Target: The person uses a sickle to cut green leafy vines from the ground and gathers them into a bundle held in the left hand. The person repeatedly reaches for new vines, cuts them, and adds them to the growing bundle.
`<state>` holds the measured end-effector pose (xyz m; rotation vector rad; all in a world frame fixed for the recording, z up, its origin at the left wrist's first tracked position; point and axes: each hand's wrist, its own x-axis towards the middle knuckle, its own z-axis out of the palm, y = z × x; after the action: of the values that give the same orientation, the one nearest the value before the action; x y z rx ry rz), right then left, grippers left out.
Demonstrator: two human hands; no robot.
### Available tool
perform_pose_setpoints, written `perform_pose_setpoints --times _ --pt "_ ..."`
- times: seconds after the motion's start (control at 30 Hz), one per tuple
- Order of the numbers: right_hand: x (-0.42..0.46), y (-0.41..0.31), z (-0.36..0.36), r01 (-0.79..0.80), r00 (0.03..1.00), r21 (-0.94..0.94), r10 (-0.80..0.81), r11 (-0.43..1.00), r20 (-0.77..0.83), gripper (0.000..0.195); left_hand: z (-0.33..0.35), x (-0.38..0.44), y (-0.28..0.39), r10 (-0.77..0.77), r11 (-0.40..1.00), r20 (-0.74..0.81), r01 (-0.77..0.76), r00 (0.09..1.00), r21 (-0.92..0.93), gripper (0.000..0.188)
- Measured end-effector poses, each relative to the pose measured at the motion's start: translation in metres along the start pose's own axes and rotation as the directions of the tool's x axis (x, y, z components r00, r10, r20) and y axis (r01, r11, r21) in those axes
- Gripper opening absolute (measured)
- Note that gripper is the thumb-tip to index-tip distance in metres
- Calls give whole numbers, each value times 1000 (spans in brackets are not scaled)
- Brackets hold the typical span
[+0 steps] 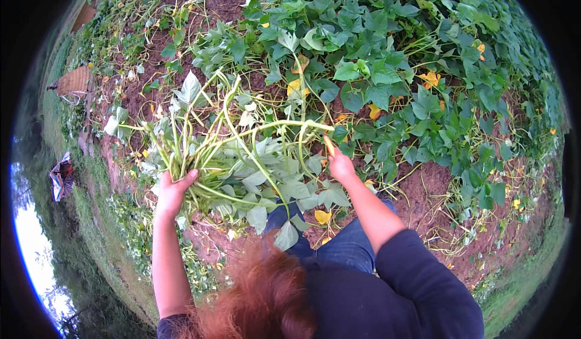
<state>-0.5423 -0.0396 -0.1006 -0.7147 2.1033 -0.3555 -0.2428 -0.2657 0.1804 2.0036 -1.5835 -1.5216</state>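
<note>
A thick bundle of leafy green vines [213, 157], which look like sweet potato vines, is gripped by my left hand [172, 194] at its left end. Cut-looking stems fan upward from that grip, while pale leaves hang toward my knees. My right hand [341, 166] is closed around the light wooden handle [329, 145] of a tool. The handle points up to a long vine stem [290, 123] that stretches across from the bundle. The tool's working end is hidden among stems, so its kind cannot be settled.
Dense standing vines [376, 71] cover the ground ahead and to the right. Reddish-brown soil [420, 187] shows between trailing stems and yellow leaves [322, 216]. A woven basket [75, 81] and a striped bag [61, 178] lie far left. My jeans-clad legs [347, 246] are below.
</note>
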Motion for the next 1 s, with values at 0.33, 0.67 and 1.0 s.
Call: perform_pose_setpoints --times 0.33,0.67,1.0 --pt "-113 93 -76 -37 998 281 50 959 -39 32 18 4 9 69 994 45 -65 997 -92 52" --pt "-19 -53 -26 200 964 -98 -178 975 196 33 -40 -75 44 144 975 117 -161 983 155 38" --pt "-86 5 -6 216 975 55 -218 975 36 29 -58 -61 29 92 994 -101 -98 991 -55 50"
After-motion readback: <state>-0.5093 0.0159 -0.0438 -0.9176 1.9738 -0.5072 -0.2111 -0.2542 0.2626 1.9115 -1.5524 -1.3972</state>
